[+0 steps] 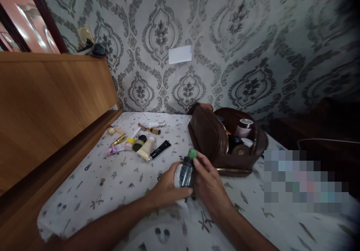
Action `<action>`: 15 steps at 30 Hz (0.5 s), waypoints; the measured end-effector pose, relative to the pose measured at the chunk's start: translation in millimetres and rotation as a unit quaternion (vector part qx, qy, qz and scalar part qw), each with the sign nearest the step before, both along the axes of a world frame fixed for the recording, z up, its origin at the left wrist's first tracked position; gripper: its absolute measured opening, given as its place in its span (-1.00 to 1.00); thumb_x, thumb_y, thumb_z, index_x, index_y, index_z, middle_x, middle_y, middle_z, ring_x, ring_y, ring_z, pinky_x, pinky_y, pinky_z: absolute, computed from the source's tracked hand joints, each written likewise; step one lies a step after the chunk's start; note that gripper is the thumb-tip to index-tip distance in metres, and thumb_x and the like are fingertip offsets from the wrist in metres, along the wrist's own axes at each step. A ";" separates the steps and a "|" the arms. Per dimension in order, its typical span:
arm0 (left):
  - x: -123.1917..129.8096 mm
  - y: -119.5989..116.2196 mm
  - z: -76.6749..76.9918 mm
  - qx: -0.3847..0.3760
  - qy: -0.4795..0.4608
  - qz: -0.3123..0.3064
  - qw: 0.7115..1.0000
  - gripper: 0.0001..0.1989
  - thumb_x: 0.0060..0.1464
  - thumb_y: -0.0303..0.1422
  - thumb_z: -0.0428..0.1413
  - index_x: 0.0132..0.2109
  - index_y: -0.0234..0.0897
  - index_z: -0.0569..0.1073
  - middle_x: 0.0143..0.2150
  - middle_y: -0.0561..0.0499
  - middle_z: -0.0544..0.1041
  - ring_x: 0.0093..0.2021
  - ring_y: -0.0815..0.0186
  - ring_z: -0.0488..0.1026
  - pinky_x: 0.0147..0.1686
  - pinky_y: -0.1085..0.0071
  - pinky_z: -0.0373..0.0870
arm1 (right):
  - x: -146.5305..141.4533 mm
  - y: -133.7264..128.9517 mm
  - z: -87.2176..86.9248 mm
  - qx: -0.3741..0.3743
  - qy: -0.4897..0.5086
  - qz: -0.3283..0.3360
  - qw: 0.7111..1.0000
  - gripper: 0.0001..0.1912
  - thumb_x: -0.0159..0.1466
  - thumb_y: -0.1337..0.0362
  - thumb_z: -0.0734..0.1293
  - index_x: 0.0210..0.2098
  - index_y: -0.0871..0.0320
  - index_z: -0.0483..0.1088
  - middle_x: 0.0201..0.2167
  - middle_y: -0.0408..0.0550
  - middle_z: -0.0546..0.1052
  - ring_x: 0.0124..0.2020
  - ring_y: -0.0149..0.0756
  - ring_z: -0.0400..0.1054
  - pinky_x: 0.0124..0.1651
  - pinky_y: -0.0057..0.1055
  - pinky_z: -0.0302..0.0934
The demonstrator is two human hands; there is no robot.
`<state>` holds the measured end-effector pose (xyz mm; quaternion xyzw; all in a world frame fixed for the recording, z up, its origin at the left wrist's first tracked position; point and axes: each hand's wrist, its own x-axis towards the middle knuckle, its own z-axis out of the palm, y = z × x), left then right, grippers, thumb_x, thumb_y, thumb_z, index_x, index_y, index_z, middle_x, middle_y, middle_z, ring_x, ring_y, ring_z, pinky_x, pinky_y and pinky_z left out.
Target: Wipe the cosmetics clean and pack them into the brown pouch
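Note:
A small dark bottle with a green cap point(186, 173) is held up over the sheet between my two hands. My left hand point(168, 186) is wrapped round its body, with a white cloth or tissue point(177, 176) pressed against the bottle's side. The fingers of my right hand point(208, 180) are closed on the bottle's right side, close to the cap. Just behind my right hand stands an open brown toiletry bag point(204, 133) with jars and other containers inside, among them a pale jar with a silvery lid point(244, 127).
To the left lie several cosmetics, including a cream tube point(146, 149), a black tube point(161, 149), a purple-white tube point(115, 148) and a gold-capped one point(153, 130). A wooden board point(56, 112) edges the patterned sheet point(112, 206); a papered wall point(180, 26) rises behind.

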<state>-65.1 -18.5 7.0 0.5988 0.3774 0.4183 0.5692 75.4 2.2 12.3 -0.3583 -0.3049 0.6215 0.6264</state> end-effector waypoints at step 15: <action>-15.3 20.1 4.6 -0.192 -0.096 0.087 0.973 -0.49 -0.21 0.07 0.31 -0.41 -0.32 0.46 -0.57 0.11 0.38 -0.57 0.42 0.29 -0.58 0.50 0.24 | 17.6 11.2 1.2 0.101 -0.136 0.009 0.985 -0.61 0.07 0.00 0.49 -0.22 0.10 0.49 -0.46 -0.19 0.39 -0.52 -0.45 0.14 -0.47 -0.48 0.08</action>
